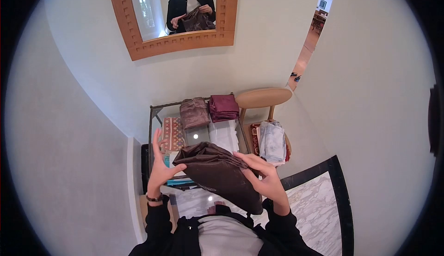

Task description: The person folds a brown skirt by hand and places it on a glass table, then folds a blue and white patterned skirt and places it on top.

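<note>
A folded dark brown cloth (219, 179) with a slight sheen hangs in the air in front of my body, its layered folds facing up and away. My right hand (267, 178) grips its right edge, thumb on the near side and fingers at the folds. At its left end is my left hand (162, 169), fingers spread and raised, with the thumb tip at the cloth's edge. Beyond my hands, a brownish-mauve folded cloth (194, 112) and a maroon folded cloth (224, 107) lie side by side on a glass-topped table (196, 135).
The table also bears an orange patterned cloth (174, 133), white cloths (223, 135) and teal cloth (180, 182). A wooden chair (263, 98) at its right holds a stack of pale patterned cloths (273, 141). A wood-framed mirror (185, 42) hangs on the wall, reflecting a person with the cloth.
</note>
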The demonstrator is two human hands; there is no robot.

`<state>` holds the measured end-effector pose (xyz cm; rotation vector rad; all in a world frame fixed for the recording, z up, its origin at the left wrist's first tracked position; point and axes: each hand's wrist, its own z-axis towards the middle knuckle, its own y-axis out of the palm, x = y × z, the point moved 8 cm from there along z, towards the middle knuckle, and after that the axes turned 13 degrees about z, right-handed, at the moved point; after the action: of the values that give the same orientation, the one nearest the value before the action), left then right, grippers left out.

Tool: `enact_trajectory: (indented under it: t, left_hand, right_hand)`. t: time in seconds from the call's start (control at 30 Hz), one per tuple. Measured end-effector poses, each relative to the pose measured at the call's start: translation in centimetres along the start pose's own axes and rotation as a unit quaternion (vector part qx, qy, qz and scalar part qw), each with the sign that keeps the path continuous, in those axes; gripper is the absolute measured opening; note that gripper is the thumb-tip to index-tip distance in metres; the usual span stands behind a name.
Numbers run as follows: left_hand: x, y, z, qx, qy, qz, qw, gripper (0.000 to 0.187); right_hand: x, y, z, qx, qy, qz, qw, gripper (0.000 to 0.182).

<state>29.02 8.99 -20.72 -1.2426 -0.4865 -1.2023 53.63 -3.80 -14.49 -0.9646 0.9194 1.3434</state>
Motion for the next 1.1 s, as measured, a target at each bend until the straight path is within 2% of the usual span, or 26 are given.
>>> enact_trajectory:
  t: [0.1, 0.17, 0.2, 0.3, 0.33, 0.43, 0.47, 0.57, 0.6, 0.7, 0.8, 0.9, 0.97, 1.07, 1.1]
  left_hand:
    - [-6.4, 4.7, -1.1, -0.179, 0.062, -0.201, 0.961, 0.12]
    - [-11.7, 8.4, -3.6, -0.261, -0.04, -0.235, 0.935, 0.112]
    - [-12.0, 9.7, -4.1, -0.301, -0.088, -0.252, 0.916, 0.108]
    - [-8.3, 9.6, -3.1, -0.244, -0.091, -0.323, 0.91, 0.09]
    - [-6.6, 8.6, -1.8, -0.195, -0.081, -0.356, 0.91, 0.068]
    - [-9.5, 8.5, -0.1, -0.253, -0.084, -0.22, 0.938, 0.064]
    - [-11.4, 8.4, 0.4, -0.254, -0.068, -0.145, 0.954, 0.053]
    - [-10.2, 6.7, 2.7, -0.248, -0.099, -0.013, 0.964, 0.042]
    - [-9.3, 6.8, 3.8, -0.24, -0.053, -0.021, 0.969, 0.036]
    - [-7.3, 5.6, 7.1, -0.173, -0.028, -0.12, 0.977, 0.039]
    - [-4.5, 3.0, 9.3, -0.135, 0.042, -0.073, 0.987, 0.037]
    - [-0.4, 1.2, 8.8, -0.093, 0.073, -0.056, 0.991, 0.032]
    - [0.8, 0.6, 7.3, -0.049, 0.103, 0.043, 0.993, 0.035]
    - [-2.3, 2.0, 3.7, -0.042, 0.115, 0.151, 0.981, 0.044]
    - [-3.3, 3.1, 1.8, -0.041, 0.149, 0.229, 0.961, 0.046]
  right_hand:
    - [-0.1, 0.1, 0.2, 0.01, -0.006, 0.007, 1.0, 0.041]
    - [0.0, 0.3, 0.3, 0.011, -0.008, 0.006, 1.0, 0.039]
    - [0.0, 0.4, 0.3, 0.01, -0.01, 0.003, 1.0, 0.039]
    - [0.1, -0.7, 0.5, 0.027, -0.019, -0.02, 0.999, 0.039]
    - [0.3, -1.3, 0.5, 0.036, -0.021, -0.027, 0.999, 0.039]
    - [1.1, -3.5, 1.4, 0.099, -0.035, -0.075, 0.992, 0.037]
    - [2.2, -4.3, 2.0, 0.114, -0.03, -0.074, 0.99, 0.035]
    - [7.6, -6.7, 3.7, 0.125, -0.022, -0.085, 0.988, 0.034]
    - [9.0, -7.3, 4.6, 0.123, -0.034, -0.093, 0.988, 0.034]
    - [7.8, -6.8, 7.3, 0.124, -0.066, -0.097, 0.985, 0.035]
    - [4.2, -6.1, 8.7, 0.123, -0.132, -0.151, 0.972, 0.04]
    - [2.4, -5.4, 8.5, 0.107, -0.183, -0.201, 0.956, 0.044]
    - [2.9, -5.1, 7.5, 0.093, -0.195, -0.209, 0.954, 0.044]
    - [8.2, -4.2, 4.8, 0.045, -0.132, -0.218, 0.966, 0.045]
    - [10.5, -3.9, 3.6, 0.028, -0.108, -0.222, 0.969, 0.046]
